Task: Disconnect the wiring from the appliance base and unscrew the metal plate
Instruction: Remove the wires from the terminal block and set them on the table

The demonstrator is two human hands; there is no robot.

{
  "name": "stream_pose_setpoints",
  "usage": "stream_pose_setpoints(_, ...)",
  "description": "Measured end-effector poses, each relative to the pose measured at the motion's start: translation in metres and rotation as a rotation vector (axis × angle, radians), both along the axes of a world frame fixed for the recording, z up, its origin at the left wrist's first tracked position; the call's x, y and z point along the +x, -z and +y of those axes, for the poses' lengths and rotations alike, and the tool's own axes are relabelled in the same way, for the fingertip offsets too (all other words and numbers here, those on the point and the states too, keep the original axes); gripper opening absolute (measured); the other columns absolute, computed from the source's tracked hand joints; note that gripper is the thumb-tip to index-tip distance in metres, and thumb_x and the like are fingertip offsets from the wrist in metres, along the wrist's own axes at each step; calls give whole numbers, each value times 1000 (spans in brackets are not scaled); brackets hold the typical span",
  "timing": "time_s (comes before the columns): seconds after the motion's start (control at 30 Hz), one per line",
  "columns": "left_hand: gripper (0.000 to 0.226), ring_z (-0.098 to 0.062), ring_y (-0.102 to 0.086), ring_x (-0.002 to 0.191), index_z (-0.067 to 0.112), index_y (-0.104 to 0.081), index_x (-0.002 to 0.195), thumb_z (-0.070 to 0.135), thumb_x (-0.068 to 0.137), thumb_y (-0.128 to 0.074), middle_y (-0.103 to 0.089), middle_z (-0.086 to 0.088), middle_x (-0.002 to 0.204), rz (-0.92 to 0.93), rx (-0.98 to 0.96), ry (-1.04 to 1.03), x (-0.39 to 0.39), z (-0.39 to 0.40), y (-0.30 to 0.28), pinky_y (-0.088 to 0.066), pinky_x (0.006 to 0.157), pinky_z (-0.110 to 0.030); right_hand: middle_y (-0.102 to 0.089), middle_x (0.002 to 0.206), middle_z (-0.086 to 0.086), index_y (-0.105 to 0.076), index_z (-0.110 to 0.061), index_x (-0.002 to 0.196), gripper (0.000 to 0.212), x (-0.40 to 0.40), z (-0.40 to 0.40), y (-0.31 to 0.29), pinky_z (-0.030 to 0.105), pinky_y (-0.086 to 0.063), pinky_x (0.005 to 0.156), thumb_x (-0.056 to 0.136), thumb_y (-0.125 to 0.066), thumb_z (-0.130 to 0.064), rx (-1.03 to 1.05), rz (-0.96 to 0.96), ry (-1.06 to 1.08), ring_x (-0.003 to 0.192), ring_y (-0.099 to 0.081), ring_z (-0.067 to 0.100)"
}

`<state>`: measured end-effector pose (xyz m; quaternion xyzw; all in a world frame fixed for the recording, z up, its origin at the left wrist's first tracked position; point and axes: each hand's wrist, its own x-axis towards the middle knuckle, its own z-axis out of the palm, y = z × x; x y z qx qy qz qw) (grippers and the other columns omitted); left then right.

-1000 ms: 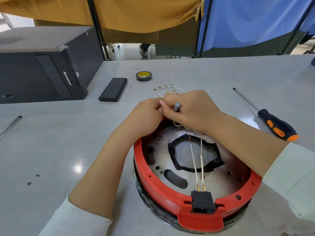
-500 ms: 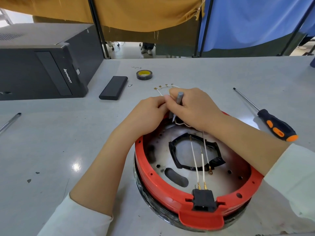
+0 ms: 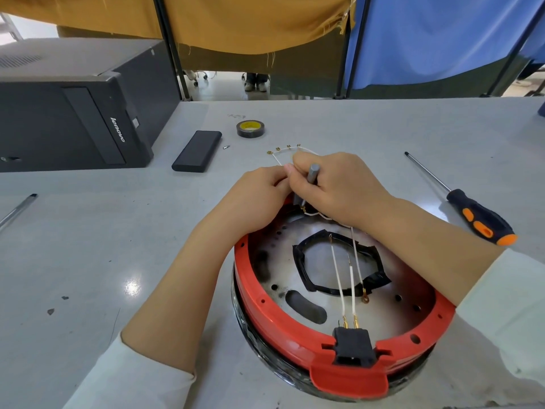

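Both grips meet at the far rim of the appliance base (image 3: 339, 343) on the surface (image 3: 88, 246). I see my right hand (image 3: 333, 190) curled round a small grey screwdriver (image 3: 312, 175), tip down by the white wires (image 3: 342, 278); my left hand (image 3: 256, 199) pinches wiring beside it over the metal plate (image 3: 383, 308).

Single view only: head-worn wide-angle camera, looking forward and down over the desk (image 3: 88, 231). Close range: both forearms enter from the bottom edge of the frame, and the hands, left (image 3: 253, 199) and right (image 3: 333, 187), sit near frame centre. The appliance base (image 3: 265, 302) fills the lower right, close under the lens. The far edge of the desk runs across the upper third; beyond it hang a yellow curtain (image 3: 250, 22) and a blue curtain (image 3: 436, 36). Wide-angle bending shows at the frame edges. No second view to share coverage.
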<state>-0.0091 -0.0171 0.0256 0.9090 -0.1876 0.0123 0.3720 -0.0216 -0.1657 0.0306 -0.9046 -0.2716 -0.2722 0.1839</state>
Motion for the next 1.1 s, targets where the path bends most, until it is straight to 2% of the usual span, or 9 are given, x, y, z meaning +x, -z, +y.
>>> stream_pose_setpoints(0.2,27,-8,-45,59,23,-52,70,18,94,-40,-57,4,70,29,14,-2,0,1,-1,-34,52,-22,-29,50,-8,-31,-24,70,30,-3,2,2,26,-28,43,96,-44,-30,-109,-113,-64,45,-30,20)
stream_pose_setpoints(0.3,31,-7,-47,60,29,-51,68,23,96,-40,-57,8,69,23,11,-5,0,1,-1,-34,51,-19,-25,47,-7,-32,-21,67,32,0,4,2,27,-22,44,96,-45,-29,-82,-7,19,45,-29,16)
stream_pose_setpoints(0.4,37,-4,-43,52,34,-47,62,30,98,-40,-51,10,59,-8,20,-2,0,0,0,-32,44,-11,-31,49,-5,-26,-23,61,42,5,6,0,28,-23,48,98,-44,-31,29,151,75,49,-35,11)
stream_pose_setpoints(0.5,33,-5,-42,54,30,-50,67,29,98,-40,-51,9,61,-7,34,0,1,0,1,-30,45,-14,-37,54,-4,-27,-23,59,43,10,9,-1,29,-23,49,98,-41,-36,22,238,152,53,-36,8)
stream_pose_setpoints(0.63,29,-5,-45,59,27,-50,71,28,98,-39,-54,8,68,17,44,-15,2,0,2,-31,51,-23,-34,53,-8,-25,-25,59,44,7,9,3,25,-20,49,98,-41,-37,-66,173,176,51,-34,5)
stream_pose_setpoints(0.8,35,0,-45,52,34,-52,65,33,98,-40,-54,11,61,1,15,26,-1,1,-1,-31,47,-13,-26,45,-8,-21,-28,61,44,1,3,1,19,-20,46,98,-43,-32,76,86,84,47,-39,6)
stream_pose_setpoints(0.9,36,-2,-45,55,31,-48,63,28,98,-40,-53,11,62,6,7,4,-1,1,0,-32,47,-12,-23,46,-10,-29,-24,66,35,-1,9,-1,23,-19,45,97,-43,-32,-31,43,86,43,-31,10)
stream_pose_setpoints(0.97,34,-7,-45,58,28,-45,62,18,95,-41,-52,8,65,27,26,-19,0,1,-1,-32,49,-20,-22,48,-10,-33,-20,73,28,-3,12,-2,29,-19,46,97,-40,-34,-134,-8,100,46,-28,16)
stream_pose_setpoints(1.1,34,-17,-41,66,20,-36,62,2,91,-39,-42,0,71,23,164,-10,1,1,-3,-29,50,-23,-39,57,-1,-32,-22,82,24,-4,17,-2,30,-22,52,101,-34,-37,-344,-50,169,54,-35,26)
